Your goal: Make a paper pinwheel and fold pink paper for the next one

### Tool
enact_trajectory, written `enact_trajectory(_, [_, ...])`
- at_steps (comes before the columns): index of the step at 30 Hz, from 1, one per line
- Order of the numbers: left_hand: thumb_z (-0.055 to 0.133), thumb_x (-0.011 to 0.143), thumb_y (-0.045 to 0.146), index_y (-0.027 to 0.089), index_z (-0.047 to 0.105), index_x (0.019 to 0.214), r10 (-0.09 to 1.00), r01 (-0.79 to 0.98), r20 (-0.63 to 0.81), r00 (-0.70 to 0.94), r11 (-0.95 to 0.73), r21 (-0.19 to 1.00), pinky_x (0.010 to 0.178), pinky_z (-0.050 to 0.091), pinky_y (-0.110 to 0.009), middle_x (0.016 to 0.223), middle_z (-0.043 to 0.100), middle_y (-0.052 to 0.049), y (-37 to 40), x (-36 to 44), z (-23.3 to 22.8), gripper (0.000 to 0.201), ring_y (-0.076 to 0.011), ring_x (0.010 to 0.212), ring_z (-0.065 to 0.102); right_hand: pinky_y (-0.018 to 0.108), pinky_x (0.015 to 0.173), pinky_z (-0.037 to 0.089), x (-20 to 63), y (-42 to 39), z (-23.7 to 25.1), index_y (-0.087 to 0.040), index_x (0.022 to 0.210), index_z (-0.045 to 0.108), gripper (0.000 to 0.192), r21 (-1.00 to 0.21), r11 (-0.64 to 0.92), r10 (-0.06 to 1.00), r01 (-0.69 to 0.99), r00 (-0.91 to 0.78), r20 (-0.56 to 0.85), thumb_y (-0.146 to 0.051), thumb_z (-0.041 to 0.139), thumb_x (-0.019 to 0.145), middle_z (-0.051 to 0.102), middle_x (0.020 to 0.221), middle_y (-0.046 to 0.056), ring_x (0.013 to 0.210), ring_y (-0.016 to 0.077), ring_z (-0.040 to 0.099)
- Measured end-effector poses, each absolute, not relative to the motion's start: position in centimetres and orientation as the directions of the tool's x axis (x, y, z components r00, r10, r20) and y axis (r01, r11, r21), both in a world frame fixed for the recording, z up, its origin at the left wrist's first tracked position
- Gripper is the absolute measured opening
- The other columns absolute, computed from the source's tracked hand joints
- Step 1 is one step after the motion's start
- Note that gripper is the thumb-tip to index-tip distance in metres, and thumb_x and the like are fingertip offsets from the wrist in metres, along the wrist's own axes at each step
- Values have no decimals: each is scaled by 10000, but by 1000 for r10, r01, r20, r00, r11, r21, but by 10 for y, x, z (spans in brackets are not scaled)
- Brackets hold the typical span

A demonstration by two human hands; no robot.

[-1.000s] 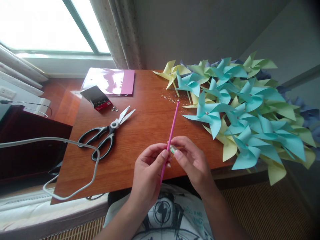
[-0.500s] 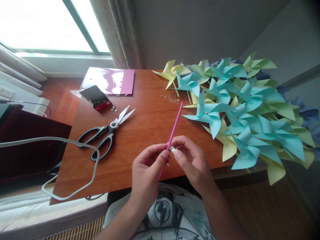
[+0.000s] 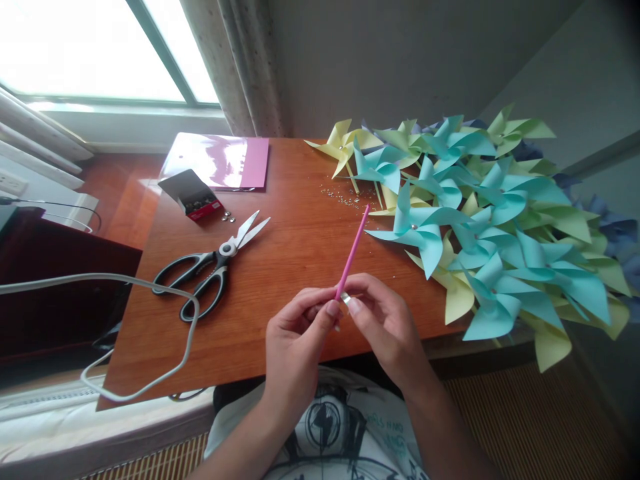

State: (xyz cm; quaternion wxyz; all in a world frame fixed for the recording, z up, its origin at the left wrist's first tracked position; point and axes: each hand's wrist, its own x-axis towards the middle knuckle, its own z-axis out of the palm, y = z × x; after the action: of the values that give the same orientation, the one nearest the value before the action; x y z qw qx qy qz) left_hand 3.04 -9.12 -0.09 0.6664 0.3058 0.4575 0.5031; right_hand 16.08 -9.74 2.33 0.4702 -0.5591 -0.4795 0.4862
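Observation:
A thin pink rolled-paper stick (image 3: 354,252) slants up and away over the table's front edge. My left hand (image 3: 299,330) is closed round its lower part, with the thumb pressed on it. Between the thumb and forefinger of my right hand (image 3: 384,323) is a short shiny strip of tape (image 3: 345,298), touching the stick's side. The stick's lower end is mostly hidden by my left hand. To the left lie black-handled scissors (image 3: 217,261) with their blades apart.
Blue, yellow and green paper pinwheels (image 3: 430,227) crowd the table's right side. Small metallic bits (image 3: 345,197) are scattered beside them. A small red box (image 3: 197,203), pink sheets in a glossy sleeve (image 3: 257,163) and a white cable (image 3: 187,353) are on the left.
The stick's upper tip has shifted slightly to the right and the stick tilts a little more. Both hands keep their hold.

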Motion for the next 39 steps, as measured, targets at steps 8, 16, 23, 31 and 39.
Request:
enact_trajectory(8, [867,735,260,191,809,853,919,-471,-390,56,369,801,634,521,-174,753,746,-21,-90,34,6,148,-105,678,629,335,816,534,161,-97,22,-215,1020,710,177,-993,-108,992,49,64,-105,-253,551,952,696,962,50,911,218,660])
enact_trajectory(16, [859,742,220,169,782,839,902,-535,-422,89,401,744,613,547,-166,764,740,-18,-90,35,6,134,-98,657,648,313,765,534,161,-97,20,-219,1023,722,184,-994,-106,993,-13,47,-107,-255,557,950,697,944,41,845,195,649])
enact_trajectory(23, [826,786,189,174,756,831,905,-556,-404,133,406,726,612,528,-128,764,723,4,-91,35,6,85,-68,650,636,303,739,546,160,-98,18,-227,1051,739,195,-994,-105,993,-29,55,-106,-239,572,950,695,1016,53,844,188,658])
enact_trajectory(31, [809,812,243,148,694,822,890,-503,-419,179,449,739,597,519,-153,767,667,9,-90,35,2,149,-69,637,599,341,846,529,161,-98,17,-226,991,767,192,-999,-21,994,49,111,-16,-194,584,943,692,1018,64,979,224,660])
enact_trajectory(39, [780,841,281,147,673,824,870,-468,-429,243,492,734,564,486,-147,751,648,16,-91,36,2,172,-62,611,555,357,877,532,158,-98,13,-219,928,761,134,-999,6,982,53,187,16,-174,635,916,698,990,66,996,232,662])
